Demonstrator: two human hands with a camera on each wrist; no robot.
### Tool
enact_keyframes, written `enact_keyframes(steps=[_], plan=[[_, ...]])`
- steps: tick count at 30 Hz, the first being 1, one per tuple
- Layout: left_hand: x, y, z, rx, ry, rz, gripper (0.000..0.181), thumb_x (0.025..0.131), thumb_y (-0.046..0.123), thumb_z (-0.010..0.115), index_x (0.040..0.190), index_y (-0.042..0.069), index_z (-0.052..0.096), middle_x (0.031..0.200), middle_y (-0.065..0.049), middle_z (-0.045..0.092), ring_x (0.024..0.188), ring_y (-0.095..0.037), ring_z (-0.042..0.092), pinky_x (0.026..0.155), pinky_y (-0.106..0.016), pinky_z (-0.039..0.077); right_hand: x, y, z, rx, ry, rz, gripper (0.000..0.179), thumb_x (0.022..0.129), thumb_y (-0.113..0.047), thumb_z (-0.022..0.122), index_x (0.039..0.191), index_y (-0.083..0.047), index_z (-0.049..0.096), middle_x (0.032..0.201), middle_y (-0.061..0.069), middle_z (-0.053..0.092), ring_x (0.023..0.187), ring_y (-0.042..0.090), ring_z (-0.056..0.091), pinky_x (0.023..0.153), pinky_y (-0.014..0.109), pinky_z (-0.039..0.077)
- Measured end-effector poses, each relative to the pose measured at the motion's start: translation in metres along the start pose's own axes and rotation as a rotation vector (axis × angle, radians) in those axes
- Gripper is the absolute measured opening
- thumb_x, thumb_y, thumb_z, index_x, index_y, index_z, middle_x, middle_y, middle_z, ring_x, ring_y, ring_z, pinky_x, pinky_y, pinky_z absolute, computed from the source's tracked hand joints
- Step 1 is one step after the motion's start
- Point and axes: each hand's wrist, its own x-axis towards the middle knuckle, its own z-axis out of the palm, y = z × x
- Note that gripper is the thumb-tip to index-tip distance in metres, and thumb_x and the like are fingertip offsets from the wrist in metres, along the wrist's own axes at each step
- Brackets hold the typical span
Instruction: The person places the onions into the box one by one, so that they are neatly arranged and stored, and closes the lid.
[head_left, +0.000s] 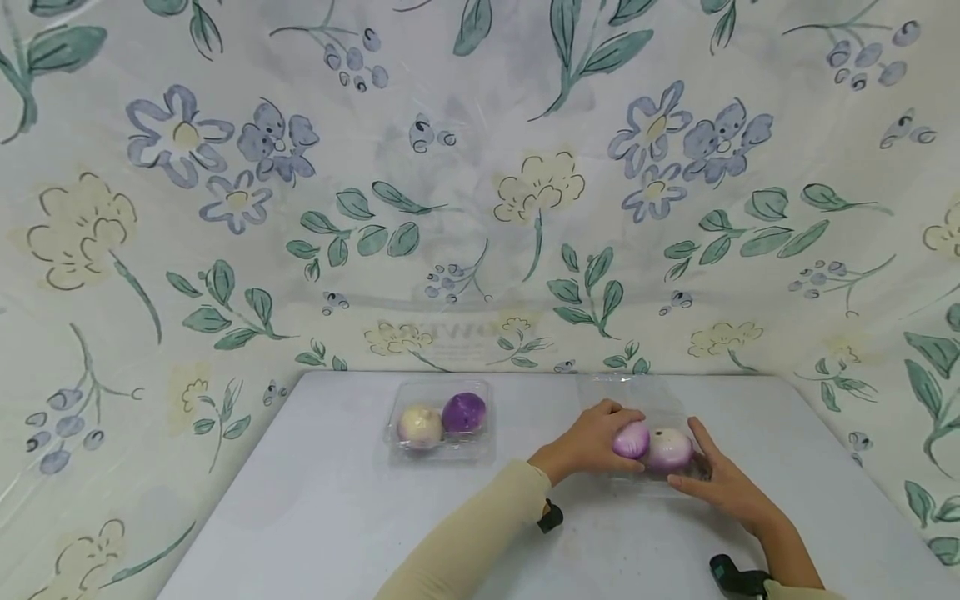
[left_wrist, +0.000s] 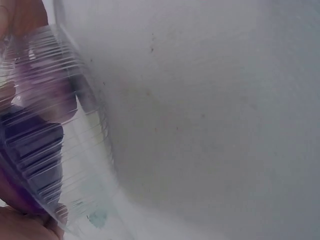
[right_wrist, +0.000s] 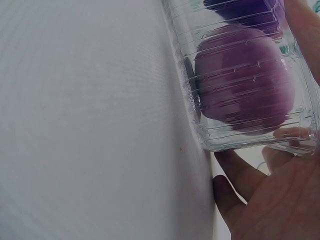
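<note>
My left hand (head_left: 598,440) grips a purple onion (head_left: 632,440) between thumb and fingers, at the left side of an opened clear plastic container (head_left: 630,483). Beside that onion, a paler purple-white onion (head_left: 670,451) sits in the container's right side. Around the container's right end my right hand (head_left: 726,482) spreads, thumb at the front and fingers at the right side. In the right wrist view, the paler onion (right_wrist: 245,80) shows through the ribbed plastic, with the right fingers (right_wrist: 240,172) by its end wall. The left wrist view catches the darker onion (left_wrist: 30,155) through plastic.
On the left of the white table (head_left: 315,517) stands another clear container (head_left: 442,452) holding a pale onion (head_left: 420,427) and a deep purple onion (head_left: 464,413). The raised clear lid (head_left: 630,390) lies behind the right container. A floral sheet (head_left: 480,275) hangs behind the table.
</note>
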Motion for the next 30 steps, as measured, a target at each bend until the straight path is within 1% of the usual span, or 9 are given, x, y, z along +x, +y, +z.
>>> enact_keyframes(steps=[5,12,21,25,30], plan=[[-0.0003,-0.0001,0.0041,0.061,0.000,0.008,0.069,0.081,0.048,0.078,0.142,0.027,0.052,0.133,-0.002,0.054,0.115,-0.013,0.052,0.095,-0.023,0.047,-0.0005,0.0001,0.0011,0.012,0.003,-0.005,0.112,0.088,-0.028,0.074,0.158,-0.010,-0.012,0.162,0.027,-0.013,0.143,0.060,0.001,0.113,0.071,0.008],[0.0004,0.0006,0.0070,0.124,-0.002,0.039,0.072,0.079,0.051,0.078,0.141,0.026,0.052,0.133,0.000,0.055,0.118,-0.012,0.051,0.101,-0.027,0.043,0.0003,0.0008,0.0007,-0.013,0.005,0.012,0.112,0.089,-0.031,0.073,0.158,-0.010,-0.012,0.163,0.026,-0.012,0.143,0.060,0.004,0.114,0.068,0.011],[0.0011,0.0042,0.0039,0.142,-0.026,0.048,0.074,0.081,0.053,0.077,0.143,0.024,0.050,0.136,0.000,0.056,0.123,-0.012,0.051,0.111,-0.032,0.038,0.0015,0.0012,-0.0010,-0.024,0.004,0.027,0.113,0.088,-0.033,0.073,0.158,-0.012,-0.014,0.163,0.026,-0.012,0.143,0.060,0.004,0.114,0.068,0.012],[0.0014,0.0040,0.0048,0.142,-0.038,0.048,0.074,0.081,0.055,0.075,0.143,0.024,0.050,0.136,0.002,0.056,0.124,-0.012,0.051,0.113,-0.033,0.036,0.0010,0.0012,-0.0004,-0.008,-0.004,0.043,0.113,0.089,-0.033,0.073,0.157,-0.013,-0.015,0.163,0.026,-0.013,0.144,0.059,0.003,0.114,0.068,0.011],[0.0013,0.0029,0.0064,0.139,-0.052,0.052,0.069,0.083,0.058,0.072,0.141,0.026,0.053,0.135,0.004,0.057,0.124,-0.011,0.050,0.113,-0.034,0.034,0.0006,0.0001,0.0001,-0.007,-0.001,0.035,0.113,0.088,-0.032,0.073,0.158,-0.012,-0.014,0.162,0.027,-0.012,0.144,0.059,0.003,0.114,0.067,0.011]])
